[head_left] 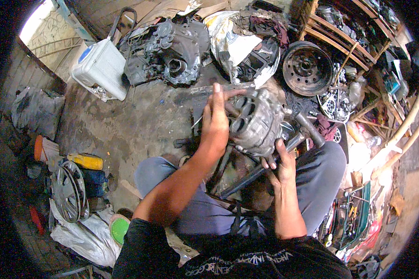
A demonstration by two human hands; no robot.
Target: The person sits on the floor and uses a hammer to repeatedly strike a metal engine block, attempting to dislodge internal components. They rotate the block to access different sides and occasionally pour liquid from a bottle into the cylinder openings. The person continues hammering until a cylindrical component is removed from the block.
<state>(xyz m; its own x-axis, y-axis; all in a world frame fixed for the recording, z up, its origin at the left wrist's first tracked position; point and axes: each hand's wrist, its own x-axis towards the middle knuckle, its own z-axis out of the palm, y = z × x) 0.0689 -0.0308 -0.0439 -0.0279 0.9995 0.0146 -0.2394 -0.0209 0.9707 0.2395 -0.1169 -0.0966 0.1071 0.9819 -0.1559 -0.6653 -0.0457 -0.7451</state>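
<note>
A grimy grey metal engine part (pixel 260 123) with round openings sits between my knees, over the floor. My left hand (pixel 216 118) grips its left side, fingers stretched over the top edge. My right hand (pixel 281 160) is closed around the dark handle of a hammer (pixel 307 128), whose head lies just right of the part. A long dark bar (pixel 244 181) runs down from under the part toward my lap.
On the stained concrete floor lie a gearbox casing (pixel 170 51), a white plastic container (pixel 102 67), a steel wheel rim (pixel 307 67), a hubcap (pixel 67 190) and a yellow bottle (pixel 86 161). Wooden racks (pixel 344 42) stand at the right. Loose tools (pixel 354 218) lie beside my right leg.
</note>
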